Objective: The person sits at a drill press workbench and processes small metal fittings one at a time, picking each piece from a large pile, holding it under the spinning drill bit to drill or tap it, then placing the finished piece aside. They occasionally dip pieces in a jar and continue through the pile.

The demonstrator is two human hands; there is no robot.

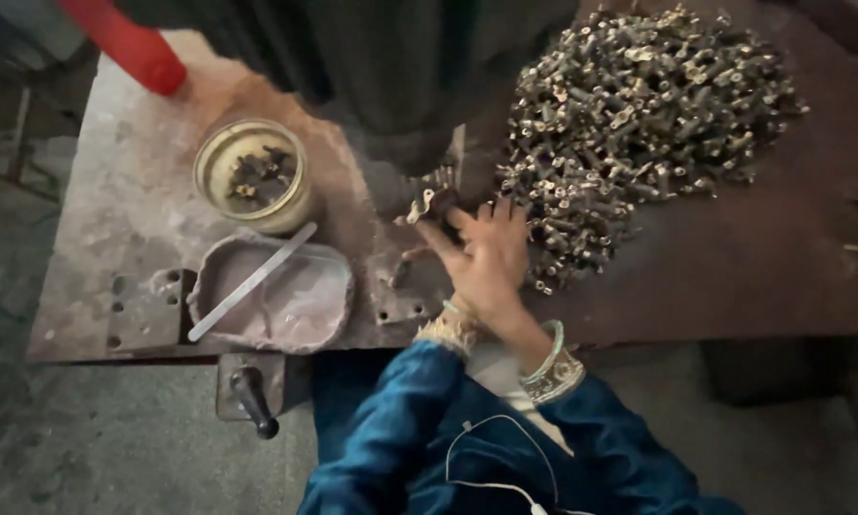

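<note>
My right hand (491,253) lies palm down with its fingers spread at the near edge of a big heap of small brass fittings (639,105), and I see nothing gripped in it. My left hand (451,305) is mostly hidden under the right one; only the part near its cuffed wrist shows, by a bolted metal fixture (405,296). A single brass piece (417,206) sits just beyond the fingertips, at the foot of a dark machine column (400,86).
A round tin (253,176) holding a few dark parts stands at the left. Nearer me is a shallow dish (274,296) with a flat metal strip (252,281) across it. A red handle (128,43) is at the top left, a black knob (255,402) at the bench's front edge.
</note>
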